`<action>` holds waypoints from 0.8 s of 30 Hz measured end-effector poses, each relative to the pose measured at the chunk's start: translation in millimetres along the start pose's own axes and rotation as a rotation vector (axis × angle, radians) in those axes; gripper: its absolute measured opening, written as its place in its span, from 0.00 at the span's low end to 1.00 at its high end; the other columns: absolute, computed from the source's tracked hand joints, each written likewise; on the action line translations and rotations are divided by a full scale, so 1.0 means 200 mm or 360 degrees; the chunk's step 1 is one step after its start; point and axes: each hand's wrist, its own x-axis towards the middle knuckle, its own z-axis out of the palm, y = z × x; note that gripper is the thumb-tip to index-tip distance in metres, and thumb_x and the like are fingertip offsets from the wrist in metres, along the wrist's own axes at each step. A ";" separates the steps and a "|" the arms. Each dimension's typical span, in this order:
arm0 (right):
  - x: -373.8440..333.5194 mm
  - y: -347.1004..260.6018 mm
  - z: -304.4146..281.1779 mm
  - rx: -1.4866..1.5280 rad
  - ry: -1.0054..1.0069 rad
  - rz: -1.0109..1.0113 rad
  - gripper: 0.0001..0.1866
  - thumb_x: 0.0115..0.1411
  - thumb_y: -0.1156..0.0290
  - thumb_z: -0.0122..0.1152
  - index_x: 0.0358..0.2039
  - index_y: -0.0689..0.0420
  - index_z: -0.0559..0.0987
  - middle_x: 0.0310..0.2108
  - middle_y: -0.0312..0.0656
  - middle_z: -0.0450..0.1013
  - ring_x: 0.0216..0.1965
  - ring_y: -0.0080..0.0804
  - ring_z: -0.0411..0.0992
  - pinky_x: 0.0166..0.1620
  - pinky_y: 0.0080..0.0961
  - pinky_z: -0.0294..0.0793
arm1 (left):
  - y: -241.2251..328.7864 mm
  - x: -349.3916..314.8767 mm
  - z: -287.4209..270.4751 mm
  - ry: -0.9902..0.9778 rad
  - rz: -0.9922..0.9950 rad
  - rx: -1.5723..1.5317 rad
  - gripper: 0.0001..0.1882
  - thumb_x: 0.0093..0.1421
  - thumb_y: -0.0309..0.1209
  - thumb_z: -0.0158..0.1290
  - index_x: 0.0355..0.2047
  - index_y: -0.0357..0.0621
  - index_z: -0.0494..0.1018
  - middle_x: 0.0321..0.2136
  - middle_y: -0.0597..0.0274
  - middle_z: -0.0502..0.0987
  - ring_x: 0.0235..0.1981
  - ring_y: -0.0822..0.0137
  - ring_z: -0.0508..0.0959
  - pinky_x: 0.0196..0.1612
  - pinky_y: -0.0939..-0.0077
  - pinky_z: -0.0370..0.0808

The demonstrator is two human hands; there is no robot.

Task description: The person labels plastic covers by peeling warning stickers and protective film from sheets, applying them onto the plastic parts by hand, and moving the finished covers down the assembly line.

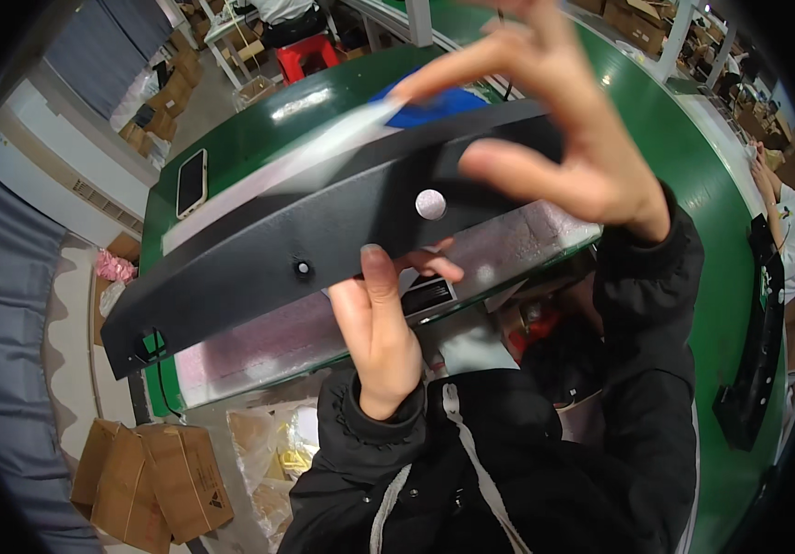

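Observation:
A long black flat panel (259, 258) with a small round silver dot and a screw hole is tilted up in front of me over the green table (693, 166). My left hand (381, 328) grips its lower edge, thumb pressed on the black face. My right hand (554, 120) is at the panel's upper right end, fingers spread, thumb and fingertips touching its edge. Under the panel lies a pink foam sheet (259, 342). A blue cloth (434, 106) shows just behind the panel's top edge.
A smartphone (191, 182) lies on the table's left end. Cardboard boxes (152, 480) sit on the floor at lower left. Another black panel (758, 342) rests along the table's right side, near another person's arm (781, 208). A red stool (309, 55) stands at the back.

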 end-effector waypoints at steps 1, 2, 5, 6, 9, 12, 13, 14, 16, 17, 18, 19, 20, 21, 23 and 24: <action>0.01 0.00 -0.04 -0.0113 0.0135 0.0017 0.10 0.46 0.73 0.64 0.32 0.56 0.79 0.35 0.40 0.71 0.33 0.31 0.67 0.47 0.36 0.64 | 0.02 -0.01 -0.01 -0.0084 -0.0051 -0.0062 0.20 0.68 0.39 0.37 0.42 0.30 0.67 0.30 0.53 0.76 0.28 0.71 0.75 0.34 0.79 0.70; 0.01 0.00 -0.08 -0.0224 0.0268 0.0043 0.07 0.46 0.74 0.64 0.29 0.57 0.80 0.34 0.40 0.72 0.33 0.31 0.67 0.48 0.38 0.64 | 0.03 -0.02 -0.02 -0.0091 -0.0072 -0.0021 0.20 0.68 0.39 0.37 0.42 0.30 0.67 0.30 0.53 0.76 0.28 0.71 0.75 0.34 0.79 0.70; 0.01 0.03 -0.13 0.0126 -0.0224 0.0169 0.07 0.47 0.73 0.64 0.28 0.57 0.79 0.34 0.41 0.71 0.34 0.31 0.67 0.47 0.36 0.63 | 0.08 -0.04 -0.05 -0.0090 -0.0133 0.0203 0.22 0.67 0.40 0.40 0.32 0.29 0.71 0.16 0.61 0.73 0.17 0.76 0.71 0.24 0.84 0.66; -0.01 0.03 -0.13 0.0139 -0.0311 0.0211 0.06 0.47 0.73 0.64 0.28 0.57 0.78 0.33 0.41 0.70 0.34 0.31 0.67 0.46 0.35 0.63 | 0.10 -0.04 -0.06 -0.0092 -0.0142 0.0205 0.22 0.67 0.40 0.40 0.32 0.29 0.71 0.16 0.61 0.73 0.17 0.76 0.71 0.24 0.84 0.66; -0.07 0.02 -0.06 0.0143 -0.0475 0.0291 0.06 0.46 0.74 0.65 0.25 0.57 0.77 0.29 0.39 0.69 0.33 0.30 0.66 0.43 0.30 0.62 | 0.15 -0.06 -0.10 -0.0186 -0.0422 0.0235 0.20 0.66 0.37 0.43 0.25 0.29 0.70 0.11 0.71 0.66 0.14 0.82 0.63 0.20 0.87 0.58; -0.09 0.02 0.00 0.0135 -0.0503 0.0340 0.07 0.46 0.74 0.66 0.23 0.57 0.75 0.26 0.37 0.68 0.31 0.29 0.66 0.40 0.26 0.62 | 0.16 -0.09 -0.10 -0.0187 -0.0402 0.0395 0.18 0.64 0.34 0.45 0.23 0.31 0.69 0.11 0.74 0.63 0.14 0.84 0.58 0.19 0.86 0.54; -0.09 0.02 0.02 0.0167 -0.0462 0.0397 0.07 0.46 0.74 0.66 0.22 0.57 0.74 0.25 0.36 0.68 0.31 0.29 0.66 0.39 0.25 0.61 | 0.17 -0.10 -0.10 -0.0172 -0.0375 0.0413 0.17 0.63 0.32 0.47 0.21 0.31 0.69 0.11 0.75 0.61 0.15 0.85 0.56 0.19 0.85 0.52; -0.10 0.01 0.05 0.0146 -0.0458 0.0380 0.08 0.46 0.74 0.66 0.21 0.57 0.73 0.23 0.36 0.67 0.30 0.29 0.66 0.38 0.25 0.61 | 0.17 -0.10 -0.10 -0.0172 -0.0383 0.0444 0.17 0.63 0.32 0.47 0.21 0.31 0.69 0.11 0.75 0.61 0.15 0.85 0.56 0.19 0.85 0.52; -0.11 -0.01 0.09 0.0147 -0.0370 0.0424 0.11 0.45 0.76 0.67 0.18 0.58 0.70 0.19 0.34 0.65 0.29 0.29 0.65 0.37 0.24 0.61 | 0.17 -0.12 -0.11 -0.0191 -0.0420 0.0407 0.16 0.62 0.30 0.48 0.19 0.33 0.67 0.12 0.76 0.59 0.16 0.85 0.55 0.19 0.85 0.51; -0.12 -0.02 0.10 0.0140 -0.0335 0.0489 0.13 0.44 0.77 0.67 0.16 0.58 0.68 0.17 0.33 0.64 0.28 0.28 0.65 0.36 0.24 0.61 | 0.16 -0.12 -0.11 -0.0186 -0.0437 0.0374 0.16 0.61 0.29 0.48 0.17 0.34 0.67 0.12 0.76 0.58 0.16 0.85 0.54 0.19 0.84 0.50; -0.13 -0.03 0.11 0.0149 -0.0320 0.0449 0.13 0.44 0.77 0.67 0.16 0.58 0.68 0.17 0.33 0.64 0.28 0.28 0.65 0.36 0.24 0.61 | 0.16 -0.13 -0.11 -0.0192 -0.0438 0.0384 0.16 0.61 0.29 0.48 0.17 0.34 0.67 0.12 0.76 0.58 0.16 0.85 0.54 0.19 0.84 0.50; -0.14 -0.03 0.11 0.0143 -0.0310 0.0486 0.13 0.44 0.77 0.67 0.16 0.58 0.68 0.17 0.33 0.64 0.28 0.28 0.65 0.36 0.23 0.61 | 0.16 -0.13 -0.11 -0.0196 -0.0402 0.0376 0.17 0.61 0.30 0.48 0.17 0.35 0.66 0.12 0.76 0.58 0.16 0.84 0.54 0.19 0.84 0.50; -0.15 -0.04 0.11 0.0136 -0.0299 0.0523 0.13 0.44 0.77 0.67 0.16 0.58 0.68 0.17 0.33 0.64 0.28 0.28 0.65 0.35 0.23 0.61 | 0.15 -0.13 -0.11 -0.0202 -0.0367 0.0369 0.17 0.62 0.30 0.47 0.16 0.35 0.66 0.11 0.76 0.58 0.16 0.84 0.54 0.19 0.84 0.50; -0.16 -0.04 0.10 0.0151 -0.0267 0.0574 0.13 0.44 0.77 0.67 0.16 0.58 0.69 0.17 0.33 0.64 0.29 0.29 0.65 0.35 0.23 0.61 | 0.15 -0.13 -0.11 -0.0200 -0.0326 0.0349 0.18 0.62 0.31 0.47 0.16 0.36 0.66 0.11 0.76 0.58 0.15 0.84 0.54 0.19 0.84 0.49; -0.17 -0.04 0.09 0.0133 -0.0288 0.0546 0.13 0.44 0.77 0.68 0.16 0.58 0.69 0.17 0.33 0.64 0.29 0.29 0.65 0.35 0.23 0.61 | 0.13 -0.12 -0.11 -0.0189 -0.0323 0.0412 0.19 0.61 0.34 0.46 0.15 0.36 0.65 0.09 0.75 0.57 0.14 0.83 0.53 0.18 0.84 0.49; -0.18 -0.04 0.09 0.0141 -0.0286 0.0531 0.13 0.43 0.77 0.68 0.15 0.57 0.69 0.17 0.33 0.64 0.29 0.29 0.65 0.35 0.23 0.61 | 0.12 -0.12 -0.11 -0.0169 -0.0315 0.0467 0.20 0.61 0.37 0.44 0.15 0.37 0.65 0.07 0.73 0.56 0.12 0.81 0.52 0.17 0.84 0.49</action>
